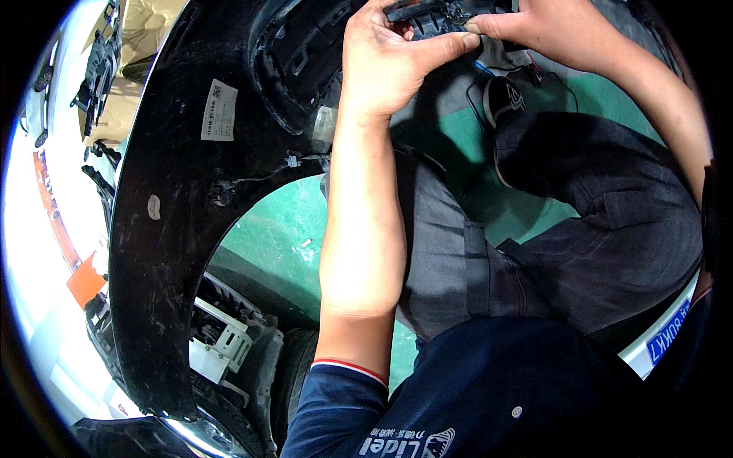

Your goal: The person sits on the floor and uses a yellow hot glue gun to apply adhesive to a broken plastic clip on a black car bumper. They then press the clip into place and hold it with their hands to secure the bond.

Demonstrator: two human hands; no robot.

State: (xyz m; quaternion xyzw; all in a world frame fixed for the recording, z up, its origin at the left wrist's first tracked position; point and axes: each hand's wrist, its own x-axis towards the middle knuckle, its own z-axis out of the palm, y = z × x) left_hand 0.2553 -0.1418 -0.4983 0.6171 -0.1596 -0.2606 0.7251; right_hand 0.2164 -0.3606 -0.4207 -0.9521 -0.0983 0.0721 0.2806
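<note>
The person's left hand (385, 65) was gripping a dark, irregular piece of black plastic (431, 21) at the upper edge of the view, beside the large, curved black plastic panel (153, 282), while the thumb of the right hand (542, 30) met its other end; how its fingers were closed, I could not tell. The step in hand seemed to be handling this piece with both thumbs, and the next move, in my judgement, called for a steady left grip and careful right-thumb pressure.

White glare washes out the warped left edge; corners fall black.
</note>
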